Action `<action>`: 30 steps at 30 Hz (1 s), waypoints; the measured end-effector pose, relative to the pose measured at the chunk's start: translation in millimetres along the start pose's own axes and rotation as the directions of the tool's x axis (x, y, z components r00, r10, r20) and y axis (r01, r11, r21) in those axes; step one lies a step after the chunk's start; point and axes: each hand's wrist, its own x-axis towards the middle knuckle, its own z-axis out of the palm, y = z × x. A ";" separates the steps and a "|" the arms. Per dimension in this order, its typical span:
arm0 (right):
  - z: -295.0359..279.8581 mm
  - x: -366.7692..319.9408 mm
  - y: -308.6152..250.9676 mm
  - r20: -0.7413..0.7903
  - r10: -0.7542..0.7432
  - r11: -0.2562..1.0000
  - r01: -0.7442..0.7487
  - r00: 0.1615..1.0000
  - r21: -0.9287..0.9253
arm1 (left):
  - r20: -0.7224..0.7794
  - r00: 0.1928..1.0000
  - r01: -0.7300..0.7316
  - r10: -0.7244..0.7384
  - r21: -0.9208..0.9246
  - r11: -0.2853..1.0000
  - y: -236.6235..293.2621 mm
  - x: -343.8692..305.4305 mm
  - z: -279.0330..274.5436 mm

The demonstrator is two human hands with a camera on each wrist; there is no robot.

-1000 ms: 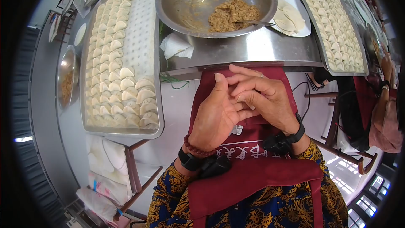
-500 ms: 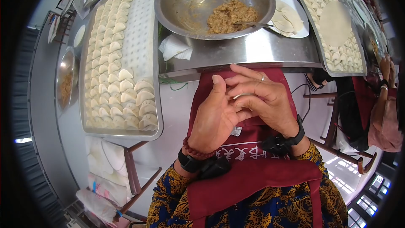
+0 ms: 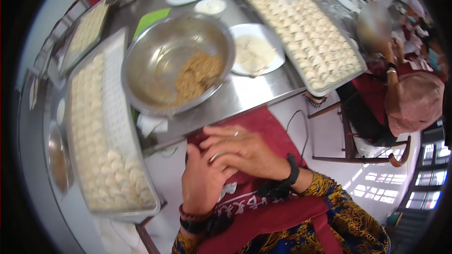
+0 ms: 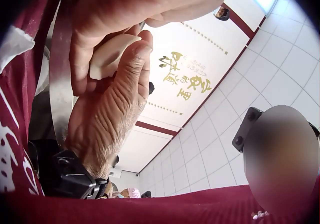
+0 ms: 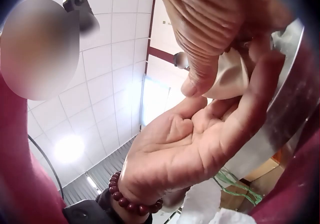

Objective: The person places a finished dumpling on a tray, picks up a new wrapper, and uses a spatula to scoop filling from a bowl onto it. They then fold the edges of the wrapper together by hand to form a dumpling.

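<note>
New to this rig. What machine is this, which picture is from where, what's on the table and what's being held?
No machine: a person works with two bare hands. The large round picture is from a head camera looking down. The other two come from the left-wrist camera and right-wrist camera, facing up past the hands to the ceiling.

On the metal table is a steel bowl with brown filling, between two trays of dumplings. Right of the bowl is a white plate of wrappers.

The left hand, with the bead bracelet, cradles a folded wrapper; the right hand grips it too. Whether filling is inside can't be seen.
</note>
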 end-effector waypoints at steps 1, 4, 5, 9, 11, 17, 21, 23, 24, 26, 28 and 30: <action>0.8 -0.3 -0.5 -0.020 0.001 1.000 -0.001 1.000 0.006 | 0.178 0.984 -0.011 0.028 -0.098 0.995 -0.7 0.2 -9.3; 7.0 -4.3 12.7 -0.079 -0.045 0.993 0.054 0.996 0.105 | 0.143 0.989 0.073 -0.032 -0.290 0.954 -1.0 1.2 -14.2; 7.6 -4.4 12.5 -0.083 -0.078 0.996 0.082 0.993 0.042 | 0.136 0.990 0.077 -0.033 -0.332 0.940 -0.8 2.9 -10.3; 7.3 -6.2 15.8 -0.050 0.031 0.986 -0.022 0.998 0.165 | 0.398 0.916 0.121 -0.049 -0.157 0.980 9.5 5.9 -1.9; 10.0 -4.9 18.0 -0.065 0.049 0.989 -0.039 0.997 0.142 | 0.353 0.933 0.128 -0.073 -0.134 0.983 7.0 8.6 -6.9; 0.9 -1.5 12.2 -0.037 0.103 0.975 -0.094 0.994 0.201 | 0.290 0.956 0.118 -0.046 -0.236 0.964 7.2 13.8 -6.7; -2.5 -0.4 14.6 -0.009 0.026 0.987 -0.024 1.000 0.158 | 0.008 0.998 -0.052 0.065 0.699 0.713 5.5 12.1 -1.1; -1.8 -0.8 18.0 -0.006 0.010 0.991 -0.009 1.000 0.136 | 0.124 0.991 0.037 -0.042 0.043 0.998 7.7 14.7 2.7; -1.6 -0.8 19.8 0.000 -0.012 0.993 0.012 1.000 0.118 | 0.125 0.991 0.039 -0.045 0.045 0.998 7.7 15.6 2.1; -0.2 -2.0 23.0 0.004 -0.032 0.994 0.031 0.999 0.101 | 0.118 0.992 0.025 -0.035 0.081 0.996 7.1 16.2 -0.1; 1.7 -3.5 25.5 -0.020 -0.034 0.994 0.036 0.999 0.105 | 0.100 0.994 0.027 -0.038 0.116 0.993 6.9 16.1 4.0; 0.3 -3.2 25.3 -0.014 -0.032 0.993 0.034 0.999 0.110 | 0.083 0.996 0.029 -0.042 0.148 0.989 6.3 17.7 3.3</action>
